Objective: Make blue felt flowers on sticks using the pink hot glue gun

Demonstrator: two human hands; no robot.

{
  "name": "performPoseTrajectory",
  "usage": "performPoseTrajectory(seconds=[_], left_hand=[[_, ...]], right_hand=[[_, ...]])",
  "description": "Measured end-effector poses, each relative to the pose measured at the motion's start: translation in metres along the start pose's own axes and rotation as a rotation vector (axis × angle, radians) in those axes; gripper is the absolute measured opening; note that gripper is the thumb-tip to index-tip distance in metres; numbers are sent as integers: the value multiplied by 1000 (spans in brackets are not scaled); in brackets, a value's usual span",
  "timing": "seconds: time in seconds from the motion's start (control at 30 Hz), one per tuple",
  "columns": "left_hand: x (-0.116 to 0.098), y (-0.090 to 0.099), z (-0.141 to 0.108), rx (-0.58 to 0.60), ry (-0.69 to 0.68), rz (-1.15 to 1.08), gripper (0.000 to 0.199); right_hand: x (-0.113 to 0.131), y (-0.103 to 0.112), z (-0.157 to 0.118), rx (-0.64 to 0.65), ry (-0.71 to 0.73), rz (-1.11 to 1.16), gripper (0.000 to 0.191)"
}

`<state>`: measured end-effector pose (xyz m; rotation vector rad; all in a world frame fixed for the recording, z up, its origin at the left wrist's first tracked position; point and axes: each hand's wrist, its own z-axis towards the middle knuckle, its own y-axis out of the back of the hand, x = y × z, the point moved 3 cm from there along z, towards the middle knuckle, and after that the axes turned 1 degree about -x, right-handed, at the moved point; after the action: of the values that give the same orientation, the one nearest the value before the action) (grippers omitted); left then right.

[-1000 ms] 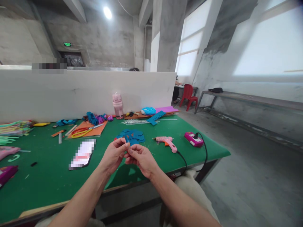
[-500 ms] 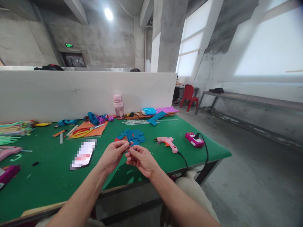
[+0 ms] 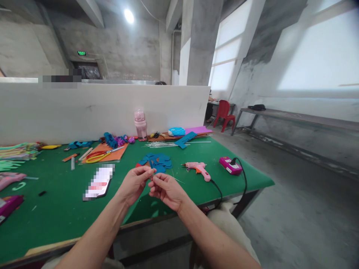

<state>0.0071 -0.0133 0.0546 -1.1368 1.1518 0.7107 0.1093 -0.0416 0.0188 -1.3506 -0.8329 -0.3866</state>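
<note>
My left hand [image 3: 137, 184] pinches a small blue piece [image 3: 151, 164], seen nearly edge-on above thumb and forefinger. Right beside it, my right hand [image 3: 166, 189] is closed in a pinch, its fingertips almost meeting those of the left. Whatever lies between the right fingertips is too small to make out. Just beyond both hands is a pile of blue cut pieces [image 3: 160, 161] on the green tabletop [image 3: 179, 201], with a bit of red at its left edge. Thin pale strands [image 3: 177, 178] lie to the right of the fingers.
To the right lie a pink glue gun [image 3: 196, 167] and a magenta power box [image 3: 230, 166] with a black cord. A phone [image 3: 98, 182] is on the left, scissors [image 3: 102, 156] behind it. A pink bottle [image 3: 140, 125] stands against the white partition [image 3: 106, 108].
My hands stay in nearly the same place, fingertips together. The blue piece has turned slightly and shows narrower above the left fingers. Nothing else on the table has visibly moved.
</note>
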Motion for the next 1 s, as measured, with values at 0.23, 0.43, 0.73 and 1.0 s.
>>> performPoseTrajectory(seconds=[0.23, 0.43, 0.73, 1.0], left_hand=[[0, -1, -1, 21, 14, -8, 19], [1, 0, -1, 55, 47, -44, 19], [4, -1, -2, 126, 95, -59, 23], [5, 1, -2, 130, 87, -77, 21]], right_hand=[[-1, 1, -1, 24, -19, 18, 24], [-3, 1, -1, 39, -26, 13, 23], [-4, 2, -2, 65, -39, -26, 23], [-1, 4, -4, 81, -10, -115, 24]])
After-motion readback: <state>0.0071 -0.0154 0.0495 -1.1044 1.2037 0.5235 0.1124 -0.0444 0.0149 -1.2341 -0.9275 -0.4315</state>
